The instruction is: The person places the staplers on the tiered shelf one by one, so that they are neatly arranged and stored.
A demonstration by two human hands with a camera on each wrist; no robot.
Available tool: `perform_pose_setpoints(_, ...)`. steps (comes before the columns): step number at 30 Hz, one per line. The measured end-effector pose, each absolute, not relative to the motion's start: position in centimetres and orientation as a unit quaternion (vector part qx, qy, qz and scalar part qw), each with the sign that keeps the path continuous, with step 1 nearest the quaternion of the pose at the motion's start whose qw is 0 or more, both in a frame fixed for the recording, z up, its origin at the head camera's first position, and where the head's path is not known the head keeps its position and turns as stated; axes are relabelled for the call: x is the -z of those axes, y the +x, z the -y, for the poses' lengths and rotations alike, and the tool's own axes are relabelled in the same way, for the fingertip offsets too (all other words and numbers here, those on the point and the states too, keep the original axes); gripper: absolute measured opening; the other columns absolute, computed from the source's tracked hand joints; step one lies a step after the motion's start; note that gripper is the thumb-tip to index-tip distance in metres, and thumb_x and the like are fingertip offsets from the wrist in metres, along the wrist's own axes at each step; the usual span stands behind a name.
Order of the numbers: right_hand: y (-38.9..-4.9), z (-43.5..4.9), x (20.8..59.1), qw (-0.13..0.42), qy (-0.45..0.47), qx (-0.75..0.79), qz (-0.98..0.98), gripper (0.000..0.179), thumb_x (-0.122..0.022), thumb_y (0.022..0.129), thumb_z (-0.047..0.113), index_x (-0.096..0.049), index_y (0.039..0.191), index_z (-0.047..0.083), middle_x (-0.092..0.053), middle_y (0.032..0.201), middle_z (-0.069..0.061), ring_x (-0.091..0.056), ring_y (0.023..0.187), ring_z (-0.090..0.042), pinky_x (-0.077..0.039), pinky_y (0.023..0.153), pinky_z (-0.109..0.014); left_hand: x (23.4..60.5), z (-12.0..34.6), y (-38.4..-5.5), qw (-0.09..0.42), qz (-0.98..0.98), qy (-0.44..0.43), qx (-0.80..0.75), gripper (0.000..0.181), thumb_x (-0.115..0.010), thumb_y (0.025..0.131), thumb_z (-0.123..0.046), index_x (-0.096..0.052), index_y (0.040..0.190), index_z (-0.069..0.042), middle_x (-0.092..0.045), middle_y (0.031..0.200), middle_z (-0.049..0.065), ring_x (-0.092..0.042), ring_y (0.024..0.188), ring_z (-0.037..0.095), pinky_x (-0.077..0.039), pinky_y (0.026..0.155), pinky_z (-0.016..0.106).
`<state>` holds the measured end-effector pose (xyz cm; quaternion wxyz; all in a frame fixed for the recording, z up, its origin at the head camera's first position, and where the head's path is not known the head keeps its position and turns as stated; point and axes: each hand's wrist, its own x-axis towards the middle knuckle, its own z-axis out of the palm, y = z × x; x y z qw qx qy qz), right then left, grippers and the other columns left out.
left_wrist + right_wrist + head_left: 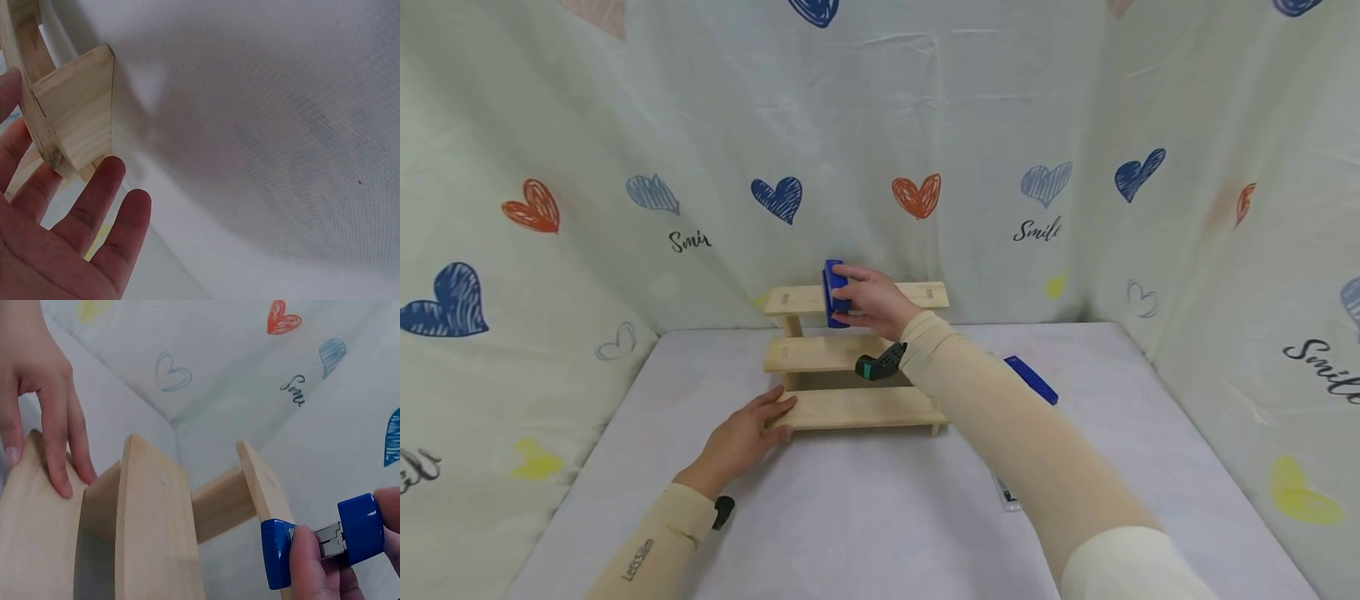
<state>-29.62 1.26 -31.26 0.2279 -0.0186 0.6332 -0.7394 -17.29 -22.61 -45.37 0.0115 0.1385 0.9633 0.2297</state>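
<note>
A small wooden stand with three stepped shelves (857, 407) sits in the middle of the table. At its left end, my left hand (741, 442) holds the lowest board, thumb by the front edge and fingertips on top; two fingers extend past the wood in the left wrist view. My right hand (880, 304) grips a blue stapler (833, 293) upright at the top shelf, left of its middle. From the right wrist, the stapler (362, 528) shows its metal part between two blue ends. My right wrist covers part of the middle shelf.
A long, narrow blue object (1032, 381) lies on the table right of the stand. Closer in, a small clear packet (1009, 497) shows partly from behind my right forearm. A white curtain (865, 100) with printed hearts surrounds the table (865, 517) on the back and sides.
</note>
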Motion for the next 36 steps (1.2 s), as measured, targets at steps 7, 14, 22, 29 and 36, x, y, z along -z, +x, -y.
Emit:
perform_pose_setpoints(7, -29.6, 1.0, 31.1, 0.228, -0.016, 0.745, -0.627, 0.054, -0.056, 0.101, 0.003, -0.046, 0.152, 0.018, -0.039, 0.149, -0.014, -0.047, 0.127, -0.032, -0.052, 0.096, -0.041, 45.7, 22.7, -17.5, 0.012, -0.966, 0.133, -0.220, 0.052, -0.067, 0.097, -0.028, -0.055, 0.145, -0.011, -0.037, 0.157, 0.014, -0.043, 0.135, 0.041, -0.046, 0.098, 0.059)
perform_pose_setpoints(14, -29.8, 2.6, 31.2, 0.218, -0.017, 0.748, -0.626, 0.064, -0.059, 0.096, -0.007, -0.043, 0.153, 0.016, -0.034, 0.153, -0.017, -0.052, 0.123, -0.033, -0.052, 0.097, -0.042, 45.7, 22.6, -17.6, 0.011, -0.965, 0.140, -0.222, 0.051, -0.067, 0.098, -0.027, -0.055, 0.144, -0.010, -0.037, 0.156, 0.015, -0.043, 0.134, 0.043, -0.045, 0.098, 0.060)
perform_pose_setpoints(22, -29.7, 3.0, 31.4, 0.216, -0.026, 0.715, -0.665, 0.060, -0.062, 0.097, -0.001, -0.044, 0.152, 0.015, -0.035, 0.154, -0.016, -0.055, 0.123, -0.031, -0.053, 0.095, -0.039, 45.7, 22.7, -17.5, 0.009, -0.965, 0.142, -0.219, 0.051, -0.068, 0.097, -0.027, -0.055, 0.144, -0.010, -0.037, 0.156, 0.016, -0.044, 0.133, 0.043, -0.046, 0.096, 0.059)
perform_pose_setpoints(29, -29.4, 3.4, 31.3, 0.202, -0.029, 0.706, -0.678, 0.058, -0.065, 0.097, 0.003, -0.046, 0.151, 0.013, -0.039, 0.150, -0.017, -0.055, 0.125, -0.032, -0.053, 0.095, -0.039, 45.4, 22.7, -17.2, 0.012, -0.965, 0.138, -0.224, 0.051, -0.067, 0.097, -0.025, -0.054, 0.144, -0.009, -0.037, 0.156, 0.016, -0.044, 0.133, 0.043, -0.046, 0.096, 0.060)
perform_pose_setpoints(36, -29.5, 3.8, 31.5, 0.183, -0.022, 0.703, -0.687, 0.059, -0.069, 0.095, 0.004, -0.049, 0.149, 0.012, -0.040, 0.152, -0.016, -0.053, 0.127, -0.033, -0.053, 0.095, -0.038, 45.3, 22.5, -17.1, 0.014, -0.965, 0.135, -0.226, 0.051, -0.067, 0.098, -0.024, -0.054, 0.145, -0.010, -0.037, 0.156, 0.016, -0.044, 0.134, 0.043, -0.046, 0.097, 0.060)
